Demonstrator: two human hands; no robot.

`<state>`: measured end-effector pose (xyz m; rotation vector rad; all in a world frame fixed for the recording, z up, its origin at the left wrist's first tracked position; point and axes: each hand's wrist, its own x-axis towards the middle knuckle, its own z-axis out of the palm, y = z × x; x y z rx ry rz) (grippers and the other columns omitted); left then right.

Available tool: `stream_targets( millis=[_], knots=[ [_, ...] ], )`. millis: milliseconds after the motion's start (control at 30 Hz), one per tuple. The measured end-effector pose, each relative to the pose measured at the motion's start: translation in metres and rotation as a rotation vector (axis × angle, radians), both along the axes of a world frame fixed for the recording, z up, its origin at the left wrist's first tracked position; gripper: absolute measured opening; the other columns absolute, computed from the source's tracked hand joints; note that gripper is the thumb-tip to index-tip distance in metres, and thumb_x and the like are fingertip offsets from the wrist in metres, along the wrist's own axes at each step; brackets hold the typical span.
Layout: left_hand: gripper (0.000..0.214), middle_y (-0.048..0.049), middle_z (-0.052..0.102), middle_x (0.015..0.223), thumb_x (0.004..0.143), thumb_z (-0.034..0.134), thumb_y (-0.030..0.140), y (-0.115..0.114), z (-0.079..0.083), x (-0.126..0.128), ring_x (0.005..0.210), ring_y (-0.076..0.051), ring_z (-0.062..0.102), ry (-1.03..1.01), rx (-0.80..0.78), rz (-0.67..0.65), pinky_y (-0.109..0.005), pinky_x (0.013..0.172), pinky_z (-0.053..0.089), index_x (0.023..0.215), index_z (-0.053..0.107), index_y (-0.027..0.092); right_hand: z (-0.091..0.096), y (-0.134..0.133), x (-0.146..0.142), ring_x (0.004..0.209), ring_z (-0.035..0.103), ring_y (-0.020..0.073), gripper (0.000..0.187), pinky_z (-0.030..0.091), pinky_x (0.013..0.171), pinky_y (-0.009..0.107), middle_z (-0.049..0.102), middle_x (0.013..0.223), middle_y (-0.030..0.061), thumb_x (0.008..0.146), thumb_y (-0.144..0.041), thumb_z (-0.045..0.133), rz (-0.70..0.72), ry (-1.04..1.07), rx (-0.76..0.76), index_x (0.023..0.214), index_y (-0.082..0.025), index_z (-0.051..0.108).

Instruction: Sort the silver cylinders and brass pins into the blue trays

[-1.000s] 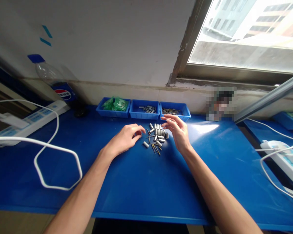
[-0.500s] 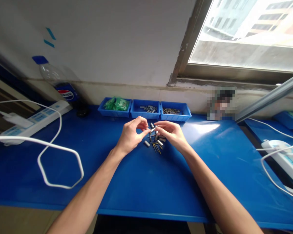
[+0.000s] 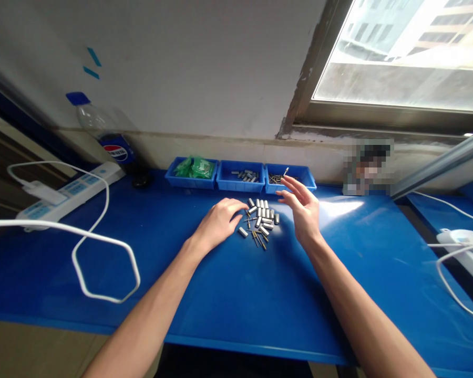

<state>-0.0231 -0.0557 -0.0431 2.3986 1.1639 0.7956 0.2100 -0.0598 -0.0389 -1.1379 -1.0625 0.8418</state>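
A pile of small silver metal sleeves and thin gold pins [image 3: 263, 219] lies on the blue mat [image 3: 236, 299]. My left hand [image 3: 219, 224] rests on the mat with its fingers curled together, their tips at the pile's left edge; what they pinch, if anything, is hidden. My right hand [image 3: 304, 208] is raised to the right of the pile with its fingers spread and nothing in them. A small silver piece [image 3: 286, 171] is in the air just beyond its fingertips, over the right blue tray [image 3: 304, 183].
Three blue trays stand along the wall: the left tray [image 3: 181, 183] holds green bags, the middle tray [image 3: 240, 186] silver sleeves, the right one pins. A plastic bottle [image 3: 112, 142], a power strip [image 3: 69, 191] and a looping white cable [image 3: 104, 247] lie left. Another power strip [image 3: 467, 249] sits right.
Half a second ago both hands were pinched together over the pile. Now they have parted: the left has dropped to the pile's edge, the right has opened toward the right tray.
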Motion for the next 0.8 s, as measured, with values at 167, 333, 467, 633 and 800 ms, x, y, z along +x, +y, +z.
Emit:
stream_targets(
  millis=[167, 333, 467, 633, 800],
  knots=[
    [0.023, -0.0078, 0.076, 0.119, 0.093, 0.063, 0.009, 0.001, -0.007, 0.002, 0.113, -0.025, 0.067, 0.065, 0.040, -0.026, -0.042, 0.104, 0.055, 0.109, 0.076, 0.018, -0.003, 0.001, 0.003, 0.090, 0.075, 0.0242, 0.047, 0.061, 0.077, 0.040, 0.071, 0.133, 0.0116, 0.080, -0.038, 0.075, 0.010, 0.008, -0.031, 0.124, -0.024, 0.070],
    [0.012, -0.0071, 0.074, 0.108, 0.094, 0.063, 0.013, -0.001, 0.001, 0.002, 0.104, -0.024, 0.065, 0.109, -0.022, 0.026, -0.041, 0.097, 0.056, 0.096, 0.073, 0.019, -0.003, 0.000, 0.001, 0.082, 0.074, 0.0206, 0.040, 0.059, 0.073, 0.037, 0.074, 0.125, 0.0109, 0.082, -0.038, 0.074, 0.040, -0.004, -0.043, 0.119, -0.023, 0.071],
    [0.007, -0.0084, 0.070, 0.101, 0.096, 0.062, 0.016, -0.002, 0.005, 0.000, 0.097, -0.024, 0.062, 0.151, -0.046, 0.058, -0.039, 0.089, 0.055, 0.093, 0.069, 0.017, -0.003, 0.000, 0.001, 0.078, 0.072, 0.0190, 0.038, 0.057, 0.071, 0.036, 0.076, 0.120, 0.0106, 0.081, -0.038, 0.074, 0.051, -0.007, -0.057, 0.115, -0.022, 0.072],
    [0.010, -0.0065, 0.071, 0.093, 0.097, 0.060, 0.018, -0.001, 0.004, 0.002, 0.090, -0.022, 0.065, 0.030, -0.038, 0.072, -0.037, 0.085, 0.054, 0.090, 0.067, 0.018, -0.002, -0.001, 0.001, 0.073, 0.068, 0.0167, 0.032, 0.054, 0.072, 0.034, 0.078, 0.104, 0.0076, 0.082, -0.036, 0.073, 0.098, 0.009, -0.078, 0.111, -0.021, 0.072],
    [0.006, -0.0022, 0.077, 0.092, 0.092, 0.068, 0.024, -0.005, 0.010, 0.010, 0.083, -0.018, 0.073, -0.307, -0.098, 0.107, -0.030, 0.082, 0.058, 0.095, 0.070, 0.020, 0.000, -0.004, -0.001, 0.070, 0.066, 0.0174, 0.027, 0.054, 0.072, 0.033, 0.076, 0.082, 0.0037, 0.085, -0.041, 0.073, 0.252, -0.094, -0.136, 0.103, -0.020, 0.075]
  ],
)
